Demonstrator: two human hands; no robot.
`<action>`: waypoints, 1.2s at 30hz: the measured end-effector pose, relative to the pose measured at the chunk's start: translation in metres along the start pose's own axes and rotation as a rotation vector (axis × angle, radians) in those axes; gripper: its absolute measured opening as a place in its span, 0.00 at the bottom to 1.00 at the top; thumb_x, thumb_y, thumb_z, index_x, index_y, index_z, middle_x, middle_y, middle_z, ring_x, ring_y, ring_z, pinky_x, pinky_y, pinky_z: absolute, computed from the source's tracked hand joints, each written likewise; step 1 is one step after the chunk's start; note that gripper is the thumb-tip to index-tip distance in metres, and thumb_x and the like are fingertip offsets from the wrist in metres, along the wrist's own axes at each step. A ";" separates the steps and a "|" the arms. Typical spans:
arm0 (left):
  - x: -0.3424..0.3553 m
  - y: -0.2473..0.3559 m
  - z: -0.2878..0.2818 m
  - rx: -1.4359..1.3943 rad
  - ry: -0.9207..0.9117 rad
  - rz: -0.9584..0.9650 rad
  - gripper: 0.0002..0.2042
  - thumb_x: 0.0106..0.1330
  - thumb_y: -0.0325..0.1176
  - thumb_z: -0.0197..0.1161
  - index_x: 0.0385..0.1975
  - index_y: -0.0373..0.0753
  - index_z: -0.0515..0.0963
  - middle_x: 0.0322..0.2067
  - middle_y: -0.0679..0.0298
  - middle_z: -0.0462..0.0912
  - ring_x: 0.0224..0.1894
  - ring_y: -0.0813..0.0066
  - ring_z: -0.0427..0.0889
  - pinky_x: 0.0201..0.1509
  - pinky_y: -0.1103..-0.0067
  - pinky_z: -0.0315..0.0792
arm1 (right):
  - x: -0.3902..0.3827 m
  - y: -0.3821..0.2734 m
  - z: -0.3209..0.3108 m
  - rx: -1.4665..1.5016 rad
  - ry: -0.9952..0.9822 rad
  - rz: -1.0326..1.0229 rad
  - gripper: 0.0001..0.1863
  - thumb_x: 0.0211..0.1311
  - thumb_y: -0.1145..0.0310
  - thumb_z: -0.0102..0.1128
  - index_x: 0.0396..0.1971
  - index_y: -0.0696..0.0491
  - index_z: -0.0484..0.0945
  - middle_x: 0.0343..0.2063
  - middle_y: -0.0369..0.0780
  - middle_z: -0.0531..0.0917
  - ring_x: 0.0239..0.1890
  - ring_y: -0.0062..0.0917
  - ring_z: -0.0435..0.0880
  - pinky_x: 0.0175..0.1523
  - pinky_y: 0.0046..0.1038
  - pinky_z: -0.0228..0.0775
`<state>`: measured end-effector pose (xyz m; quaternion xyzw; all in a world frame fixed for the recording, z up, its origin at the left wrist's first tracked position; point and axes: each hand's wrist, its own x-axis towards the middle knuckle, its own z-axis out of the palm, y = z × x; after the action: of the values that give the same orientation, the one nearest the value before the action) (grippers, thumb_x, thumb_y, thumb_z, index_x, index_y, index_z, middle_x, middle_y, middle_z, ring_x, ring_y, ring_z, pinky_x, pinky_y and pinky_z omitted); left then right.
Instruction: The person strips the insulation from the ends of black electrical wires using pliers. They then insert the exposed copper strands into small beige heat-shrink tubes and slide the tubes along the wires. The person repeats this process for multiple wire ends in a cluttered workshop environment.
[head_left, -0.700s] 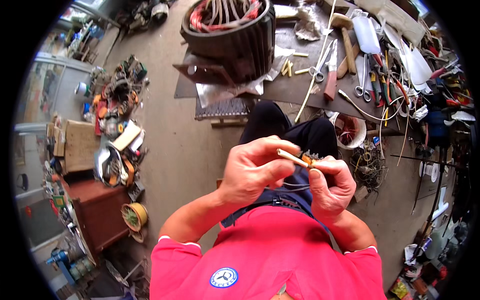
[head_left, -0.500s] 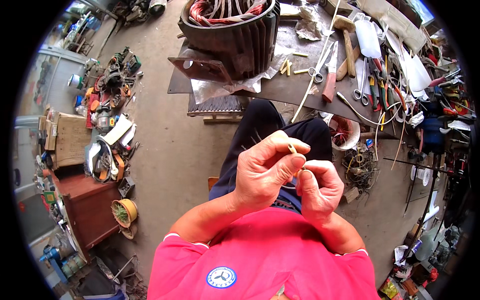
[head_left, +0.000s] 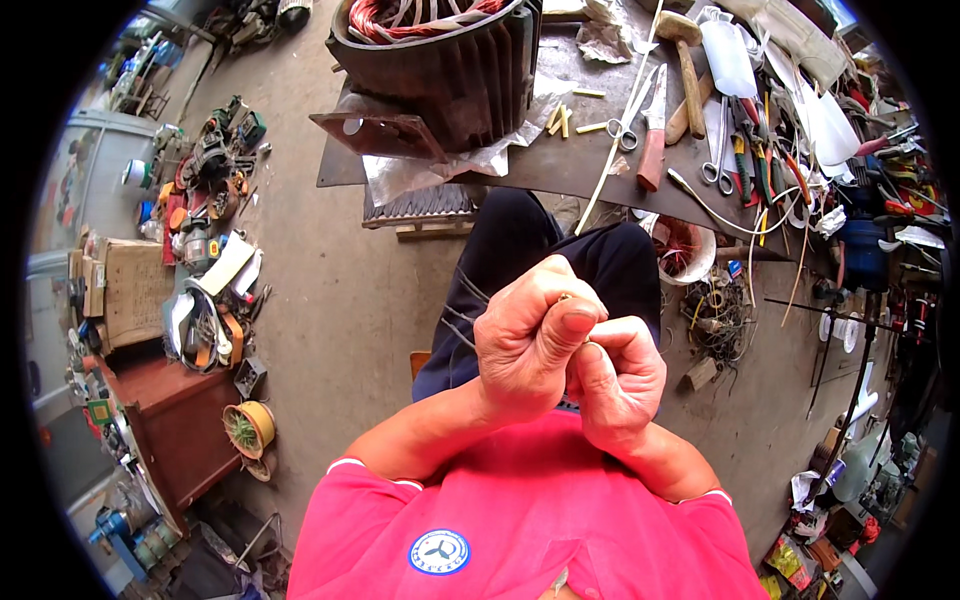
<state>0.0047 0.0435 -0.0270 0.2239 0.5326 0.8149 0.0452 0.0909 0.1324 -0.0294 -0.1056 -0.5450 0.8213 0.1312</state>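
My left hand (head_left: 535,335) is closed in a pinch above my lap, with a tiny end of a short yellowish tube (head_left: 565,296) just showing between thumb and forefinger. Against it my right hand (head_left: 622,385) is closed too, thumb pressed to bent forefinger. What the right fingers pinch is hidden. Thin dark wires (head_left: 462,332) stick out to the left from behind my left hand. Ahead on the bench lie several short yellowish tube pieces (head_left: 563,122), with scissors (head_left: 622,135) and a long pale tube (head_left: 602,185) beside them.
A ribbed motor housing (head_left: 470,90) with red windings stands at the bench's left front corner. Right of it lie a red-handled knife (head_left: 651,150), a mallet (head_left: 690,80) and pliers. Below the bench edge is a white bucket (head_left: 705,255). Machine parts and boxes line the left floor.
Both hands have drawn closer together and shifted slightly left. The tube showed more between my left fingers before; now mostly covered. More of the dark wires shows at left.
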 end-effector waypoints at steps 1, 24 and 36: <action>-0.001 -0.001 0.000 0.011 -0.001 0.002 0.17 0.75 0.45 0.57 0.32 0.35 0.76 0.25 0.67 0.71 0.22 0.87 0.62 0.25 0.86 0.56 | 0.000 0.002 -0.001 -0.001 0.006 0.005 0.04 0.71 0.77 0.58 0.41 0.58 0.73 0.28 0.34 0.80 0.24 0.10 0.73 0.28 0.15 0.66; -0.019 -0.004 -0.005 -0.265 -0.013 -0.378 0.19 0.75 0.46 0.57 0.36 0.31 0.79 0.47 0.52 0.75 0.49 0.68 0.75 0.58 0.73 0.68 | 0.015 0.009 -0.006 -0.356 -0.025 -0.214 0.10 0.66 0.78 0.62 0.46 0.57 0.81 0.33 0.43 0.85 0.33 0.26 0.85 0.38 0.25 0.75; 0.017 0.011 -0.021 -0.260 -0.084 -0.259 0.15 0.75 0.43 0.57 0.41 0.34 0.76 0.19 0.70 0.62 0.17 0.82 0.60 0.22 0.82 0.59 | 0.034 -0.009 -0.063 -0.766 0.049 -0.373 0.12 0.55 0.75 0.66 0.41 0.57 0.81 0.43 0.44 0.83 0.46 0.38 0.81 0.53 0.35 0.75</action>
<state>-0.0176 0.0261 -0.0189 0.1797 0.4449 0.8541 0.2005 0.0792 0.2016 -0.0458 -0.0659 -0.8173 0.5188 0.2419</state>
